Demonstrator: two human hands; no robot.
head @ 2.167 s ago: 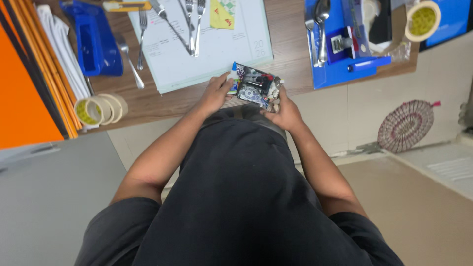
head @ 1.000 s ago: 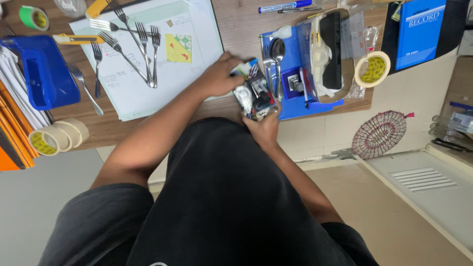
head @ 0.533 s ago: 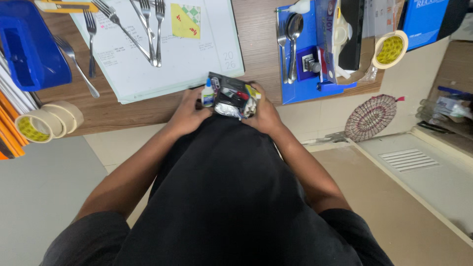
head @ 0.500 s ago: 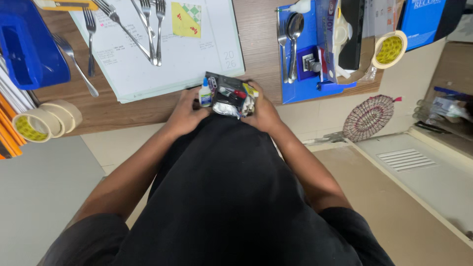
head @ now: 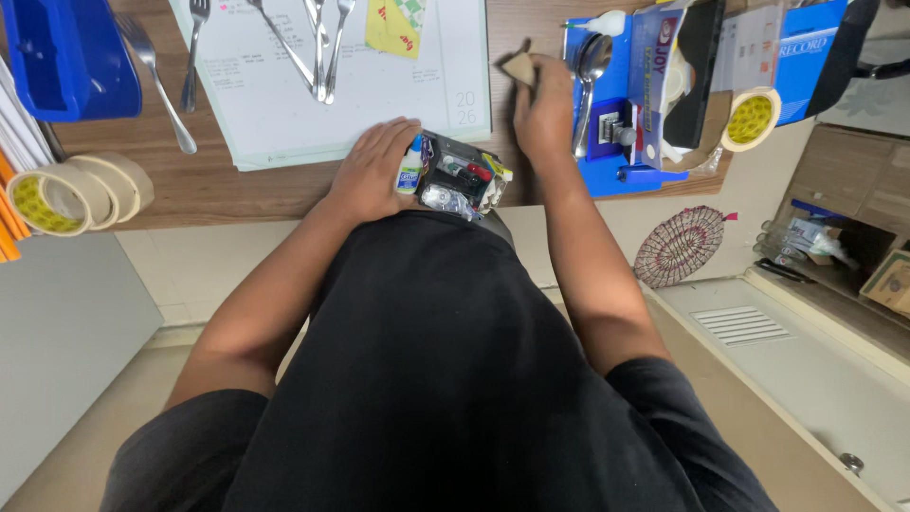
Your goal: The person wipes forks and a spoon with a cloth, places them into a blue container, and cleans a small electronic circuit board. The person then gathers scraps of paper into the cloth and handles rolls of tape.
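Brown card, a small folded piece [head: 518,66], sits pinched in the right hand [head: 545,100], fingers closed over it on the wooden desk [head: 237,185]. Half a second ago both hands were clasped round the small black tray [head: 455,178] of pens and bottles at the desk's near edge; now the right one has let go and gone out past the tray to the card, so it looks as if the piece is being fetched for the tray.

The left hand [head: 374,171] lies flat against the tray's left side, fingers spread and touching it, closed on nothing; it seems only to steady the tray. A little white bottle with a blue label [head: 409,171] stands in the tray just beside those fingers.

The tray rests right on the desk's front edge, partly over the person's lap, so it could tip off with a nudge. Just behind it lies the white calendar sheet [head: 284,104] with forks [head: 318,47] on it. To the tray's right is a blue board [head: 616,123] with a spoon [head: 588,66]; bare wood between the two gives the right hand a narrow lane back. Well off to the tray's left sit rolls of tape [head: 66,194].
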